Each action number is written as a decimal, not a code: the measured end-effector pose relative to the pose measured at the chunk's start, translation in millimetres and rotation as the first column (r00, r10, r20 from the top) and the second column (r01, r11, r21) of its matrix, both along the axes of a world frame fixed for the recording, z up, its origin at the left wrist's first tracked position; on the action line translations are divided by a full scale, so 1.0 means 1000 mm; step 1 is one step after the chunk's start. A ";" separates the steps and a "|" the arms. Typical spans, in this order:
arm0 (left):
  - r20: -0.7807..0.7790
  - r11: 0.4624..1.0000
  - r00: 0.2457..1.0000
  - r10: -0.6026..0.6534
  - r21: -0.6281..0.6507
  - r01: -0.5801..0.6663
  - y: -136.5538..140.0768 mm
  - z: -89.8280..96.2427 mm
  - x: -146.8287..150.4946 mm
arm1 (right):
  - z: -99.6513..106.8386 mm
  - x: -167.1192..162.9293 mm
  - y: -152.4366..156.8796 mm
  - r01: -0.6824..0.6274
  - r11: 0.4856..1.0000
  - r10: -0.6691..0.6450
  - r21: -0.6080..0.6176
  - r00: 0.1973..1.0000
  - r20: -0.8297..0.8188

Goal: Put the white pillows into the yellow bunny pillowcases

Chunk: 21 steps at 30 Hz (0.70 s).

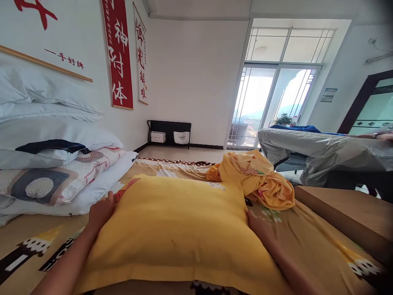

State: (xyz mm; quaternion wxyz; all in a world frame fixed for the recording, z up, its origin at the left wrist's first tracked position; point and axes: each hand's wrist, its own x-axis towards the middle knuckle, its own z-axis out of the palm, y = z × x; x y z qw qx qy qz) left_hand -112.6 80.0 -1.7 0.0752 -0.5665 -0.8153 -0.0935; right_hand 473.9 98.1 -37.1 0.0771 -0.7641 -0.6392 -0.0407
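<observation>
A plump yellow pillow (178, 229) lies on the patterned bedsheet (319, 241) right in front of me. Red print shows at its far left corner and a small whiskered face near the far right. At its left edge my left hand (102, 209) is closed on the fabric, fingertips partly hidden. My right hand (259, 223) grips the opposite edge, with most of its fingers out of sight against the pillow. Beyond that hand sits a crumpled heap of orange-yellow cloth (251, 172), close to the pillow's far right corner.
Several pillows (92, 133) are stacked on the left, a dark cloth (52, 145) among them. To the right are a brown board (346, 205) and a plastic-covered table (313, 141), with part of a person's arm (382, 136) at the edge. A low black rack (170, 129) stands by the far wall.
</observation>
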 end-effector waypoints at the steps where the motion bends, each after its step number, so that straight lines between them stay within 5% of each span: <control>1: -0.009 1.000 1.000 -0.006 -0.012 0.006 0.002 0.001 -0.002 | 0.003 0.001 0.002 -0.008 1.000 0.008 -0.022 1.000 0.002; 4: -0.011 1.000 1.000 0.013 -0.005 -0.013 0.012 0.018 -0.004 | 0.028 0.004 0.011 -0.015 0.997 0.017 -0.081 1.000 0.018; 7: -0.025 0.996 0.999 -0.033 0.076 0.035 0.024 0.056 0.015 | 0.075 -0.010 0.027 -0.028 0.999 0.029 -0.045 0.999 0.041; 11: -0.071 0.954 0.978 -0.196 0.219 0.207 0.045 0.125 0.081 | 0.148 -0.079 0.058 -0.149 0.982 0.143 0.120 0.988 0.056; 14: -0.116 0.885 0.938 -0.326 0.311 0.346 0.068 0.157 0.134 | 0.166 -0.146 0.077 -0.295 0.935 0.294 0.195 0.955 0.036; 17: -0.100 0.839 0.888 -0.449 0.297 0.457 0.089 0.137 0.166 | 0.128 -0.191 0.083 -0.400 0.899 0.410 0.176 0.912 -0.020; 21: 0.141 0.924 0.914 -0.380 0.022 0.381 0.099 0.042 0.179 | 0.047 -0.204 0.079 -0.395 0.915 0.403 0.084 0.905 -0.133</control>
